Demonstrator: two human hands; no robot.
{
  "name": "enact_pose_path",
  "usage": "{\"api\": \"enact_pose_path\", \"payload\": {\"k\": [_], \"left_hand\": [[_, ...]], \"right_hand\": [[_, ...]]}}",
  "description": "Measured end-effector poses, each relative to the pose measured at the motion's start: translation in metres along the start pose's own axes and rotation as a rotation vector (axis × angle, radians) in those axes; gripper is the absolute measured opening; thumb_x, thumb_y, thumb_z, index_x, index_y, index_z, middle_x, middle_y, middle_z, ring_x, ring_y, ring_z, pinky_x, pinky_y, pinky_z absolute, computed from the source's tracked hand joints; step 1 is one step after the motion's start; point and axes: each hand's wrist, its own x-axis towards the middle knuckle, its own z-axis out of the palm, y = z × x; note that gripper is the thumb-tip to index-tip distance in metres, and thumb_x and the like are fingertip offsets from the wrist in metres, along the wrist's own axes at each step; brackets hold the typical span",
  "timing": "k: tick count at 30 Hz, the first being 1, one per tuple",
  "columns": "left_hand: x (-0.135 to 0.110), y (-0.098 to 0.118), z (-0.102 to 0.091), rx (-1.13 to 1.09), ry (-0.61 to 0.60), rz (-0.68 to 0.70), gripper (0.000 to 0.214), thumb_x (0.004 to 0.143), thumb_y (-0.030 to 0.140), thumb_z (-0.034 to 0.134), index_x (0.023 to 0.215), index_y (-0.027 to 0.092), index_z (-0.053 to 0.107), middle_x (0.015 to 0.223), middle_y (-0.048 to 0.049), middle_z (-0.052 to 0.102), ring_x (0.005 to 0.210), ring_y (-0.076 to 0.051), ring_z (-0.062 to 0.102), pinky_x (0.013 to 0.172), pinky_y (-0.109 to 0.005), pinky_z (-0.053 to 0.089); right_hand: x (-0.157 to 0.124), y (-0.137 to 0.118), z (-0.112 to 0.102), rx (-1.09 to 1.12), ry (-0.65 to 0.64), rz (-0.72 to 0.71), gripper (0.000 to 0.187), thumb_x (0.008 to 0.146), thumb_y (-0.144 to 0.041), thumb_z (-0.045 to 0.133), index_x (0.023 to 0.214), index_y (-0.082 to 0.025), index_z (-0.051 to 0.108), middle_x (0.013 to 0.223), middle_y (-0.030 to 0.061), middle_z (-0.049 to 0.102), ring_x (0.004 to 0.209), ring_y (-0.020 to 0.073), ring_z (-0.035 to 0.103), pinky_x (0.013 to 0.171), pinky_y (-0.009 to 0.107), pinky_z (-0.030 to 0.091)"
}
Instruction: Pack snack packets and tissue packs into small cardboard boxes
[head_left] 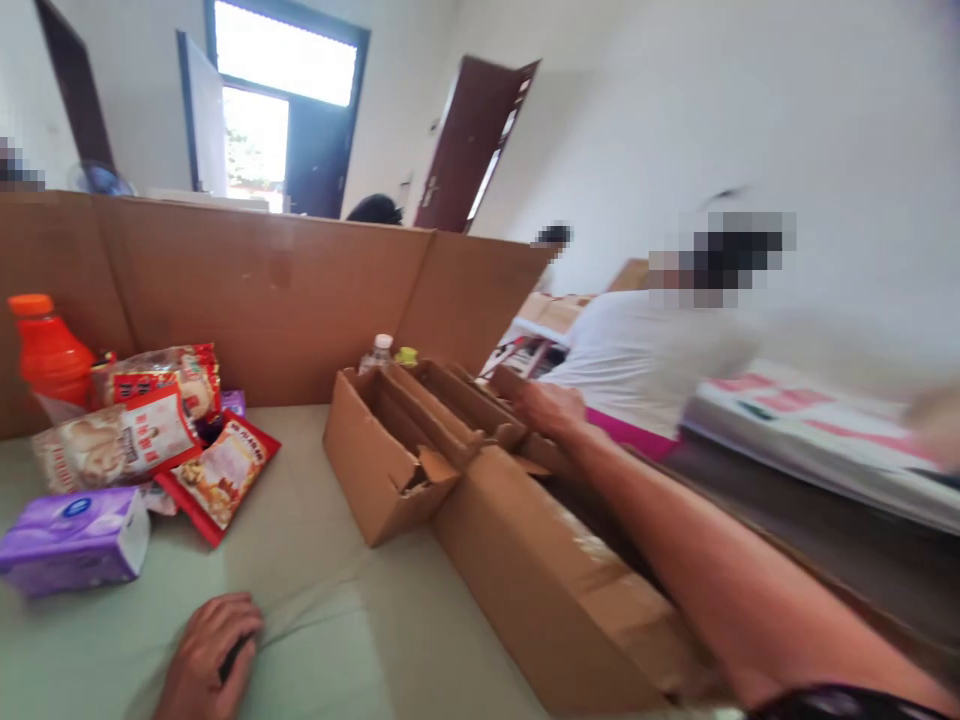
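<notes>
My right arm stretches across a long open cardboard box (517, 560) on the right of the table. At its far end my right hand (551, 408) has its fingers closed on the edge of a narrow cardboard box (504, 382). Another open narrow box (367, 450) stands just left of it. Low on the left, my left hand (214, 655) rests near the tabletop, its fingers curled round a small dark object (234, 655) whose kind I cannot make out.
Snack packets (225, 470), a purple tissue pack (75, 540) and an orange bottle (51, 350) stand left on the table (315, 610). A cardboard screen (270, 300) closes the back. Clear bottles (379, 352) show behind the boxes. A person in white (622, 350) sits beyond, right.
</notes>
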Motion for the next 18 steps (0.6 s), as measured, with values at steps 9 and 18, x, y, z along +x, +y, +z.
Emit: {"api": "enact_pose_path", "payload": {"k": [9,18], "left_hand": [[0.001,-0.018,0.013,-0.038,0.022,0.002,0.015,0.087,0.025,0.056,0.085,0.026,0.07,0.086,-0.0032,0.078,0.085,-0.022,0.074,0.077,-0.033,0.059],[-0.007,0.006,0.013,-0.041,-0.159,-0.218,0.017,0.088,0.016,0.052,0.08,0.02,0.065,0.082,-0.0036,0.07,0.086,-0.021,0.066,0.082,-0.038,0.052]], "right_hand": [[-0.015,0.012,-0.094,-0.117,0.23,0.091,0.027,0.096,-0.035,0.062,0.109,-0.012,0.066,0.117,0.0108,0.066,0.11,0.0233,0.062,0.095,0.044,0.05],[-0.049,-0.047,-0.179,0.067,0.437,-0.127,0.022,0.086,-0.015,0.052,0.083,-0.01,0.073,0.103,0.024,0.072,0.088,0.0247,0.064,0.069,0.038,0.037]]}}
